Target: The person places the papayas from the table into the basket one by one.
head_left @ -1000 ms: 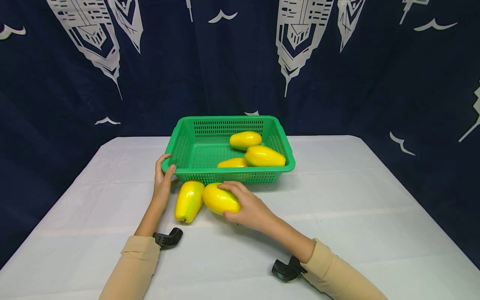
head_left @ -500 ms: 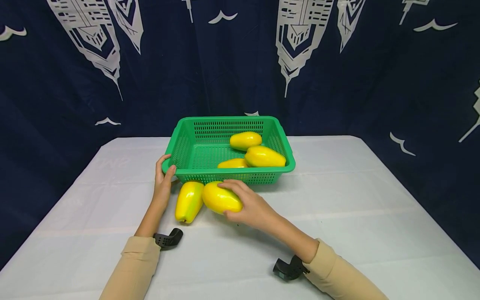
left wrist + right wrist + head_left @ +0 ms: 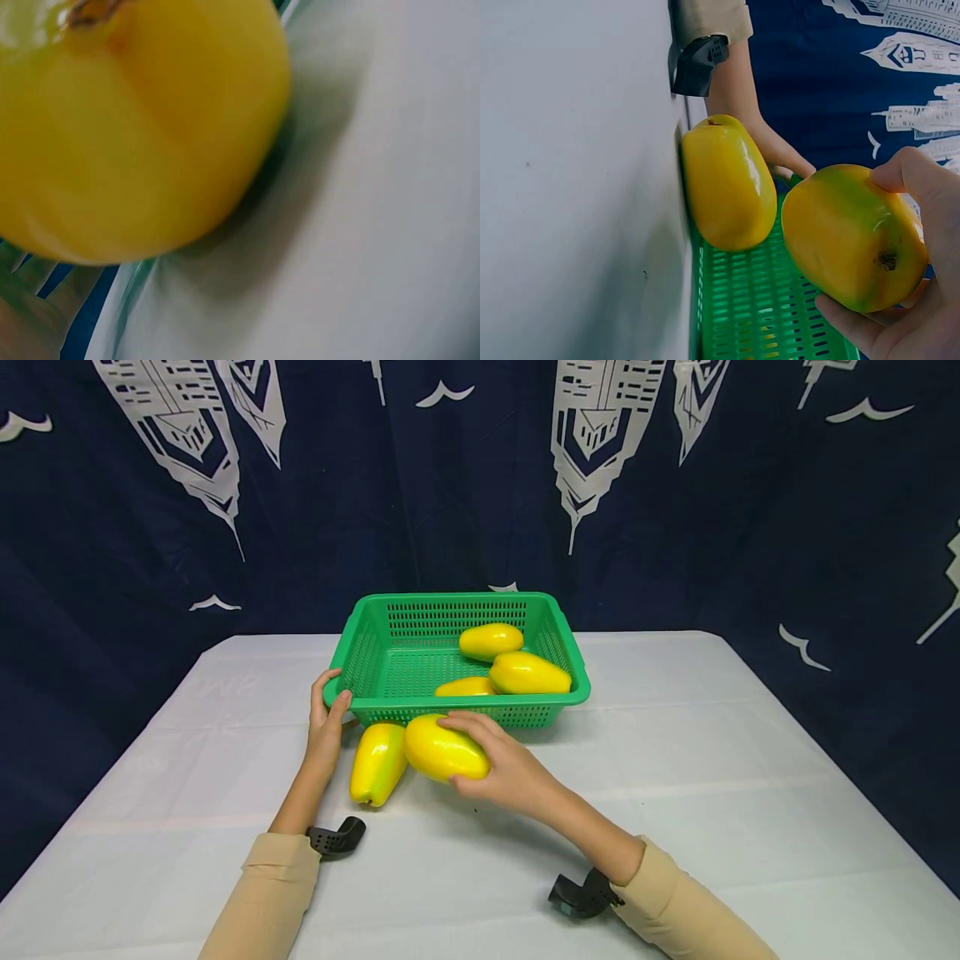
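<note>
My right hand (image 3: 510, 774) grips a yellow papaya (image 3: 444, 749) just in front of the green basket (image 3: 465, 701). In the right wrist view, the thumb and fingers hold this papaya (image 3: 855, 240) above the table. A second papaya (image 3: 378, 764), yellow with a green streak, lies on the table to its left, and the left wrist view shows a papaya (image 3: 135, 142) close up. My left hand (image 3: 324, 731) holds the basket's near left corner, thumb on the rim. Inside the basket lie three papayas, among them one (image 3: 530, 673) at the right; the near wall partly hides another (image 3: 467, 686).
A white cloth covers the table (image 3: 712, 777). Behind it hangs a dark blue curtain (image 3: 465, 485) with white printed buildings. Black cameras (image 3: 337, 837) are strapped to both wrists.
My right hand has raised the papaya slightly off the table and shifted it a little to the right. The left hand and the basket have stayed in place.
</note>
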The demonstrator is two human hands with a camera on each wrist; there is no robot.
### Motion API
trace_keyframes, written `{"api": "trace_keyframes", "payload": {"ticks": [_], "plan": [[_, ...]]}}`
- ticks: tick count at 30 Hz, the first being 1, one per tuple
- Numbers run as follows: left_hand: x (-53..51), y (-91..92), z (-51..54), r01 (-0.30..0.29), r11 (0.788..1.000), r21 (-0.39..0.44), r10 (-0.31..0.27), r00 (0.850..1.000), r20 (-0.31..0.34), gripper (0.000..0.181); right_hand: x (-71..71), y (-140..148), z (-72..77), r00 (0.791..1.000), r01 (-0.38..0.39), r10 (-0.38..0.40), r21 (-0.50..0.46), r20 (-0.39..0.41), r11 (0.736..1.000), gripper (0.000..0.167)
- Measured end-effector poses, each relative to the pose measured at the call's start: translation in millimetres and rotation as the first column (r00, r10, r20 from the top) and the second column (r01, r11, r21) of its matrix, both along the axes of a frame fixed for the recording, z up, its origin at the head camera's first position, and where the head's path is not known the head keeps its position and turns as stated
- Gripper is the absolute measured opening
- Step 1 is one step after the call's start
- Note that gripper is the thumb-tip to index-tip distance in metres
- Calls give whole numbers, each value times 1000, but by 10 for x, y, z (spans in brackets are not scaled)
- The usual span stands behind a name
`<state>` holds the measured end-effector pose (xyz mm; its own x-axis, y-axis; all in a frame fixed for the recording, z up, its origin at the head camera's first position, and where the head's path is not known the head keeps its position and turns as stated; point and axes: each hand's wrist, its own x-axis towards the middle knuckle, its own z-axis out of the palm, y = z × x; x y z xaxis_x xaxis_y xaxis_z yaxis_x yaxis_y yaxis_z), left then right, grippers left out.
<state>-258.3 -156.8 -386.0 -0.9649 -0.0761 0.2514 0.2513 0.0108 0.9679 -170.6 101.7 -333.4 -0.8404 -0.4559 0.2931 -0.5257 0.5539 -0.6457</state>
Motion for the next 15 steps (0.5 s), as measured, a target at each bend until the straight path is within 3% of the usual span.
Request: {"api": "trace_keyframes", "payload": {"ticks": [15], "plan": [[4,-6,-15,3,1000,-11,-3,1000,-16,48,-25,57,72,1000,24,-24,-75,-11,997,61]]}}
